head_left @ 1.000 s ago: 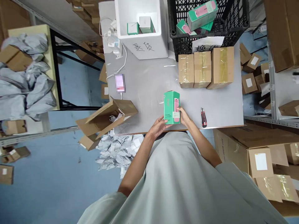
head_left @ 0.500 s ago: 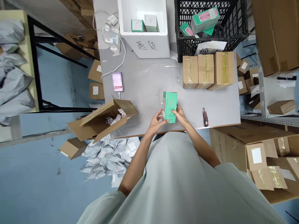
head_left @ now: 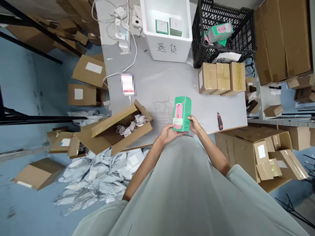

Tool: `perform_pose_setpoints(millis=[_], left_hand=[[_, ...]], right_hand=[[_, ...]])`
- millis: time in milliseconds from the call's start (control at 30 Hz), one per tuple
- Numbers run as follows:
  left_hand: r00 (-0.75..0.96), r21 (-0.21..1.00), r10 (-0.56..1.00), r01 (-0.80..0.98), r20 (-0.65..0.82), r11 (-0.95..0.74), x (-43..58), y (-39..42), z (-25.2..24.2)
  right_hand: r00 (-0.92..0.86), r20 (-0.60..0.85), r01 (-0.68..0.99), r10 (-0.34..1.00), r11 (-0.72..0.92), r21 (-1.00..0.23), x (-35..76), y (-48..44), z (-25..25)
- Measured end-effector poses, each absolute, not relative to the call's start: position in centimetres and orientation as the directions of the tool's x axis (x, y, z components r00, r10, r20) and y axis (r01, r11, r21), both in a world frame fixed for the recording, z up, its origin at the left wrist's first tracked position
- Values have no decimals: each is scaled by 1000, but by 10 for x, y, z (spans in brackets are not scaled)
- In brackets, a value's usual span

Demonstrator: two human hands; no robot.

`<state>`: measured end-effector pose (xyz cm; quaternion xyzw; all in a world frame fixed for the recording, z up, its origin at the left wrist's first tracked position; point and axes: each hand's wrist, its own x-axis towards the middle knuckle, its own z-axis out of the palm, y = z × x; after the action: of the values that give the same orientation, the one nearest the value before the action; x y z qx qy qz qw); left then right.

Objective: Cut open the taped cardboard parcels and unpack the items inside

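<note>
Both my hands hold a green product box [head_left: 182,113] with a pink picture on its front, upright above the near edge of the grey table [head_left: 159,85]. My left hand [head_left: 167,133] grips its lower left corner and my right hand [head_left: 194,124] grips its lower right side. An open cardboard box [head_left: 123,129] stuffed with crumpled paper lies to the left, overhanging the table edge. A red and black utility knife [head_left: 220,120] lies to the right of my right hand.
Three taped brown cartons [head_left: 222,78] stand at the table's right. Behind them a black crate [head_left: 221,31] and a white foam bin [head_left: 168,29] hold more green boxes. A phone [head_left: 128,84] on a cable lies left. Grey mailer bags [head_left: 98,178] and cartons litter the floor.
I have turned the green box between my hands, so that its pink picture now faces up. My view has shifted, showing more of the floor at the left.
</note>
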<state>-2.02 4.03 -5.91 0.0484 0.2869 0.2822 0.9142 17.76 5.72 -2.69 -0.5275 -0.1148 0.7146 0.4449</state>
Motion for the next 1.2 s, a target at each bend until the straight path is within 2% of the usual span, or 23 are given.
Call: perform_pose_setpoints(millis=[133, 300, 400, 533, 800, 1033, 1200], left_hand=[[602, 388, 604, -463, -522, 797, -26, 48, -57], [420, 588, 697, -375, -581, 717, -25, 59, -55], [343, 653, 725, -317, -598, 688, -20, 63, -57], [331, 704, 743, -252, -582, 664, -13, 66, -54], [415, 646, 695, -276, -587, 711, 4, 63, -33], [620, 401, 551, -380, -559, 834, 44, 59, -29], [540, 472, 603, -377, -587, 797, 82, 51, -29]], right_hand=[[-75, -624, -500, 778, -571, -651, 165, 62, -20], [33, -515, -392, 857, -463, -795, 161, 70, -11], [134, -495, -314, 858, -437, -843, 160, 73, -10], [226, -485, -293, 845, -416, -861, 164, 74, -13], [135, -509, -414, 850, -419, -808, 193, 70, -9], [58, -566, -511, 823, -462, -725, 239, 67, -15], [-11, -572, -545, 820, -484, -684, 271, 64, -27]])
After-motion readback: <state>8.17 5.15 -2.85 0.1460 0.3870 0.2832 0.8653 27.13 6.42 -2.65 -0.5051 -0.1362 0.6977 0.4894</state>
